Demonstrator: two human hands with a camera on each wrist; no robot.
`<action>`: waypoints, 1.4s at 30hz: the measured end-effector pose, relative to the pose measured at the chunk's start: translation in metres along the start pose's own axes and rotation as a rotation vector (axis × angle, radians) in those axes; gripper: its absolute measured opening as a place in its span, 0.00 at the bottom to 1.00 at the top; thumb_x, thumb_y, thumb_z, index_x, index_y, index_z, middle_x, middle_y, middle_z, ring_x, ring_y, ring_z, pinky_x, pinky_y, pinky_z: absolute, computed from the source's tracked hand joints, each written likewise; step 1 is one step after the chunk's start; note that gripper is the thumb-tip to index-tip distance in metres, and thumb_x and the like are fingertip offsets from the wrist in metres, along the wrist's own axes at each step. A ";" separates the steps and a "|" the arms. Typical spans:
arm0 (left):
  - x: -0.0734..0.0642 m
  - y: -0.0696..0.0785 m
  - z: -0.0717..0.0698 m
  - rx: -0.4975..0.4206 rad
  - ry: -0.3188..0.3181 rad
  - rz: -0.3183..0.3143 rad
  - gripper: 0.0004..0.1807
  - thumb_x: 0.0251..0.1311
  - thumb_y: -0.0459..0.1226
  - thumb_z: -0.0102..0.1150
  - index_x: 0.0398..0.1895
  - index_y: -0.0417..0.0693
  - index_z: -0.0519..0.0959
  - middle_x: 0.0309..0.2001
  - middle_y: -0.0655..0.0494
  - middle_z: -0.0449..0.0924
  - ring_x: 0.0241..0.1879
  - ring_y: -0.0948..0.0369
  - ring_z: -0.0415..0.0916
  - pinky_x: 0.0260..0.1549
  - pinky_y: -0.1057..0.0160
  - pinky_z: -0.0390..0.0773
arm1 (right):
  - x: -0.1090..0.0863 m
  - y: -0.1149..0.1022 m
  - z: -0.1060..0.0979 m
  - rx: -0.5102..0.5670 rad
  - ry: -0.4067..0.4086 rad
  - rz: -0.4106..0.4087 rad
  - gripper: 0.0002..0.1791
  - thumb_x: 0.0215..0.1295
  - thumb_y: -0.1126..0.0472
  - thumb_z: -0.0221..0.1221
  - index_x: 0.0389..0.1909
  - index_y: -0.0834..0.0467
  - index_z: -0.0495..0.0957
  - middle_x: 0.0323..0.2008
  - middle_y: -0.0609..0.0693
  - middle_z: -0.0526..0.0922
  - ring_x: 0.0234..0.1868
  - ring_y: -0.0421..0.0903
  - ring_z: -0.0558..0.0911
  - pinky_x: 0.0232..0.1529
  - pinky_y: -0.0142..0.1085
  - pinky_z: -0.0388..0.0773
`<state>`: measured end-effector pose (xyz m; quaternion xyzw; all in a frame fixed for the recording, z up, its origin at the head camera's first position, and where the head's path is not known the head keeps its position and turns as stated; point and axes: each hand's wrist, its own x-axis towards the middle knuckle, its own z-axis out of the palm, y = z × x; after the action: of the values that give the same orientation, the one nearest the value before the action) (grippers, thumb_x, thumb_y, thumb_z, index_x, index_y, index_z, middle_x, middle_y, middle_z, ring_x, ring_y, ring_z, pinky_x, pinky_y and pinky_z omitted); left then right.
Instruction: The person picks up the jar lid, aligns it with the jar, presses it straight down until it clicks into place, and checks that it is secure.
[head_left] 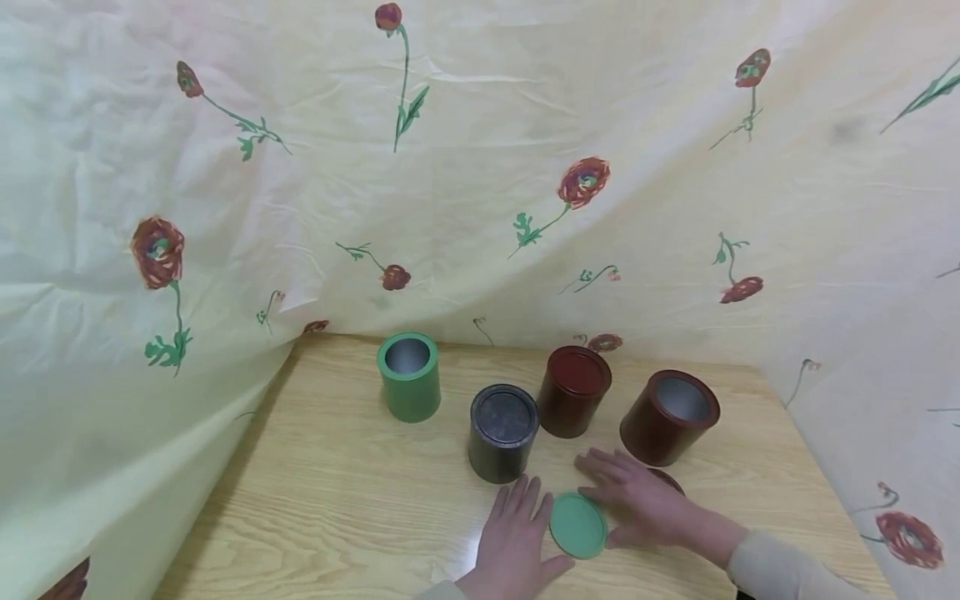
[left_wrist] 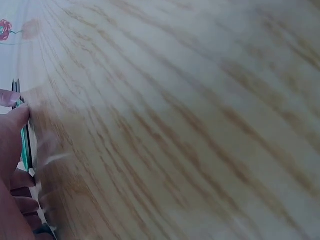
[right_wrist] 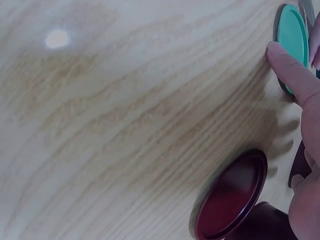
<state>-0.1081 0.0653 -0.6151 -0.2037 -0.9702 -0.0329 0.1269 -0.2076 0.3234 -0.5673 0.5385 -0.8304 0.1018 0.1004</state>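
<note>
Fingers (head_left: 516, 498) spread, two hands (head_left: 513, 540) around one green lid (head_left: 577, 525); nearby, one dark-red lid (right_wrist: 231, 197), four cans (head_left: 502, 437).

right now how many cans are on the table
4, from left to right in the head view: green can, black can, lidded red can, open red can.

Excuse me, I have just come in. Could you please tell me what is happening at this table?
A person's left hand and right hand are on either side of a green lid on the table. A red lid lies beside the right hand. The green can and one red can stand open; the black can and another red can are closed.
</note>
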 end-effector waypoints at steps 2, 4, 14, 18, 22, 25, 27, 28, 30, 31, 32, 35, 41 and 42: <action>0.000 0.000 -0.002 -0.003 0.000 0.000 0.48 0.63 0.77 0.53 0.73 0.54 0.78 0.75 0.49 0.73 0.77 0.50 0.67 0.73 0.51 0.71 | 0.000 -0.003 0.000 0.008 0.007 -0.006 0.42 0.40 0.38 0.83 0.59 0.52 0.89 0.69 0.61 0.80 0.68 0.67 0.78 0.60 0.66 0.80; 0.000 0.000 -0.004 0.003 -0.002 0.002 0.48 0.63 0.77 0.53 0.72 0.54 0.79 0.75 0.49 0.73 0.77 0.50 0.67 0.74 0.51 0.71 | -0.001 -0.005 0.001 0.021 0.011 -0.007 0.42 0.42 0.38 0.83 0.60 0.53 0.88 0.70 0.61 0.79 0.69 0.67 0.77 0.68 0.60 0.76; 0.001 -0.004 -0.002 -0.032 0.034 0.038 0.47 0.63 0.77 0.53 0.70 0.54 0.81 0.74 0.49 0.75 0.78 0.48 0.66 0.75 0.51 0.69 | -0.004 -0.012 0.004 0.051 0.028 -0.007 0.45 0.39 0.40 0.83 0.61 0.56 0.87 0.74 0.63 0.74 0.73 0.67 0.72 0.82 0.30 0.36; 0.000 -0.006 0.003 -0.038 0.059 0.061 0.46 0.63 0.77 0.53 0.69 0.54 0.82 0.72 0.49 0.76 0.77 0.47 0.67 0.75 0.51 0.70 | -0.004 -0.016 0.003 0.061 0.033 -0.001 0.44 0.41 0.40 0.83 0.60 0.56 0.87 0.74 0.63 0.73 0.74 0.65 0.71 0.83 0.30 0.35; 0.000 -0.007 0.004 -0.028 0.071 0.074 0.47 0.62 0.78 0.52 0.68 0.55 0.83 0.72 0.50 0.77 0.76 0.47 0.68 0.74 0.51 0.70 | -0.002 -0.019 0.002 0.067 0.037 -0.007 0.43 0.40 0.42 0.84 0.59 0.57 0.87 0.73 0.63 0.74 0.72 0.67 0.72 0.83 0.31 0.34; 0.001 -0.007 0.004 -0.030 0.072 0.079 0.47 0.62 0.78 0.51 0.68 0.56 0.83 0.72 0.50 0.77 0.76 0.47 0.68 0.75 0.52 0.70 | -0.001 -0.021 0.001 0.080 0.026 -0.004 0.43 0.39 0.43 0.85 0.59 0.57 0.87 0.73 0.63 0.74 0.71 0.67 0.73 0.83 0.30 0.33; 0.001 -0.007 0.004 -0.031 0.075 0.081 0.47 0.62 0.79 0.51 0.68 0.56 0.83 0.71 0.51 0.77 0.76 0.47 0.68 0.75 0.52 0.69 | -0.002 -0.023 0.001 0.104 0.008 0.008 0.45 0.40 0.43 0.85 0.61 0.59 0.86 0.74 0.62 0.73 0.73 0.66 0.72 0.82 0.28 0.32; 0.000 -0.008 0.004 -0.031 0.076 0.082 0.47 0.61 0.79 0.51 0.68 0.56 0.83 0.71 0.51 0.78 0.76 0.48 0.68 0.75 0.52 0.69 | -0.003 -0.023 0.002 0.115 0.002 0.014 0.45 0.41 0.43 0.84 0.61 0.59 0.85 0.75 0.62 0.72 0.73 0.66 0.72 0.82 0.28 0.32; 0.000 -0.008 0.004 -0.023 0.079 0.085 0.47 0.61 0.79 0.51 0.68 0.56 0.83 0.71 0.51 0.77 0.76 0.48 0.68 0.75 0.52 0.69 | -0.005 -0.024 0.002 0.140 -0.010 0.028 0.46 0.43 0.42 0.84 0.63 0.61 0.84 0.76 0.62 0.71 0.74 0.65 0.71 0.81 0.27 0.32; 0.000 -0.008 0.004 -0.021 0.083 0.088 0.47 0.61 0.79 0.51 0.68 0.56 0.83 0.71 0.51 0.78 0.76 0.48 0.69 0.75 0.52 0.69 | -0.005 -0.025 0.003 0.149 -0.012 0.035 0.46 0.44 0.42 0.84 0.63 0.61 0.83 0.77 0.61 0.70 0.75 0.64 0.70 0.81 0.27 0.32; 0.000 -0.008 0.004 -0.018 0.085 0.091 0.48 0.61 0.79 0.51 0.68 0.56 0.83 0.71 0.52 0.78 0.76 0.48 0.68 0.75 0.52 0.69 | -0.006 -0.025 0.003 0.154 -0.013 0.040 0.46 0.45 0.43 0.83 0.64 0.61 0.83 0.77 0.61 0.70 0.75 0.63 0.70 0.81 0.27 0.32; 0.001 -0.009 0.002 -0.013 0.092 0.107 0.47 0.61 0.78 0.51 0.68 0.55 0.83 0.71 0.52 0.78 0.76 0.49 0.69 0.75 0.53 0.69 | -0.007 -0.026 0.003 0.152 0.000 0.049 0.45 0.44 0.44 0.84 0.63 0.61 0.83 0.77 0.61 0.70 0.76 0.62 0.70 0.82 0.27 0.33; 0.001 -0.011 -0.009 -0.076 0.116 0.131 0.46 0.61 0.76 0.56 0.68 0.52 0.82 0.70 0.51 0.79 0.75 0.49 0.70 0.75 0.55 0.69 | -0.007 -0.029 -0.002 0.145 0.050 0.060 0.48 0.41 0.41 0.84 0.64 0.61 0.83 0.76 0.60 0.71 0.76 0.60 0.70 0.83 0.28 0.35; 0.001 -0.012 -0.010 -0.087 0.123 0.134 0.47 0.61 0.76 0.57 0.68 0.52 0.82 0.70 0.51 0.79 0.75 0.49 0.71 0.75 0.55 0.69 | -0.007 -0.030 -0.004 0.142 0.060 0.063 0.49 0.40 0.41 0.84 0.64 0.61 0.83 0.76 0.60 0.72 0.76 0.60 0.70 0.83 0.29 0.35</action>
<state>-0.1115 0.0539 -0.6053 -0.2710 -0.9424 -0.0787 0.1793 -0.1768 0.3184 -0.5637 0.5146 -0.8342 0.1798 0.0835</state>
